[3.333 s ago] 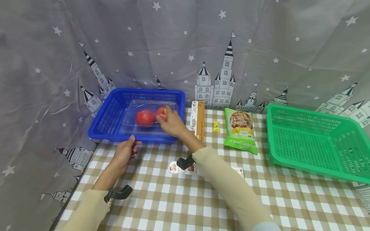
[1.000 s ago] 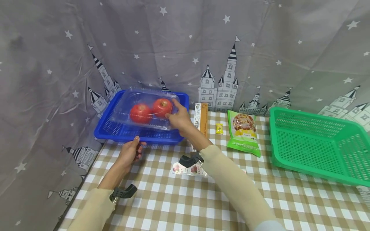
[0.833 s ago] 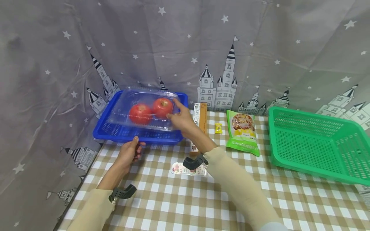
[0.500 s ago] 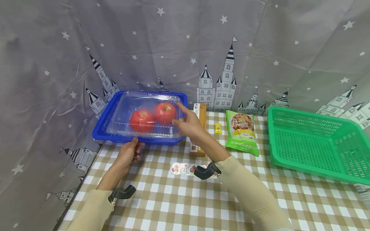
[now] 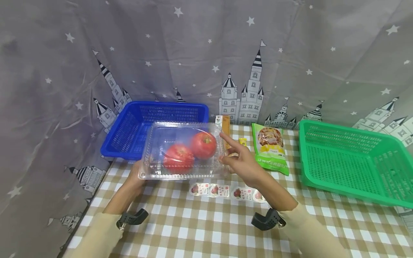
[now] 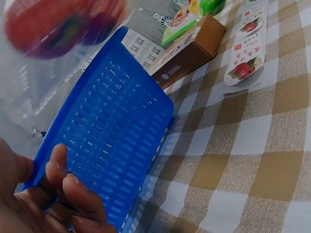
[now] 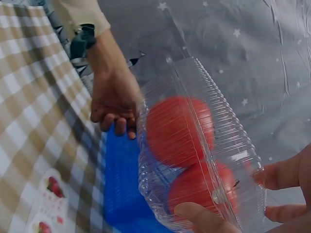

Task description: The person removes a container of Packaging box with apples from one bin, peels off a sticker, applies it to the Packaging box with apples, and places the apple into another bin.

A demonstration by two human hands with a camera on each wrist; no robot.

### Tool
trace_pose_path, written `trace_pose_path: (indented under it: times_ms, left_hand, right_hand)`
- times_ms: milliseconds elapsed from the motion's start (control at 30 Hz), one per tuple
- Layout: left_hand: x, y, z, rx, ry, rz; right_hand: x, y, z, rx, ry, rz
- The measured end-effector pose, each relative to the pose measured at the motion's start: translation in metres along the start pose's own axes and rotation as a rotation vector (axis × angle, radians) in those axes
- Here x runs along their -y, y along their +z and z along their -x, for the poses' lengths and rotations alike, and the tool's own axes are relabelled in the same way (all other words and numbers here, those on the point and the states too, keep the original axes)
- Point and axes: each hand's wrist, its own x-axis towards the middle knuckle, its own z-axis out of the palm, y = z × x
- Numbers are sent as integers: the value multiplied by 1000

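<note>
A clear plastic clamshell box (image 5: pixel 158 147) with two red apples (image 5: pixel 204 145) inside hangs above the table in the head view, in front of the blue basket (image 5: pixel 124 138). My right hand (image 5: pixel 243 165) pinches its right end, thumb on the near side and fingers on the far side; the right wrist view shows the fingers (image 7: pixel 282 179) at the clear wall. My left hand (image 5: pixel 132 182) is partly hidden behind the box in the head view. In the left wrist view, this left hand (image 6: pixel 58 199) holds the blue basket's rim, its fingers curled before the slotted outer wall.
Right of the blue basket lie a pasta box (image 5: pixel 226 129), a small yellow packet (image 5: pixel 242 141) and a green food bag (image 5: pixel 271 147). A green basket (image 5: pixel 342 161) stands at the right. Apple-printed labels (image 5: pixel 219 190) lie on the checked cloth (image 5: pixel 193 222).
My right hand has lifted the box of apples out of the blue basket and brought it toward me and to the right. My left hand stays at the basket's near rim.
</note>
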Motion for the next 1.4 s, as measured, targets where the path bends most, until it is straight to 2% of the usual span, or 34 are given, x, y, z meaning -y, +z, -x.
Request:
trace_pose_path:
  times_ms: [67,300,767,1100,1300,1400]
  left_hand:
    - [0,-1,0,16,-1,-17]
    - [-3,-2,-1,46,-101,-88]
    - [-2,-2,-3,52,-81,-94]
    - [-3,-2,-8,54,-104,-112]
    - [-3,-2,-7,59,-88,-104]
    - [-2,-2,-6,66,-80,-105]
  right_hand:
    - [-3,-5,9,9,-12,8]
    - [-13,-16,38,5,-17,67]
    - [-36,-18,99,-64,44,42]
    - [-57,-14,130,-87,19,-42]
    - [-72,-14,147,-88,-51,0]
    - [-76,-14,154,-125,-33,39]
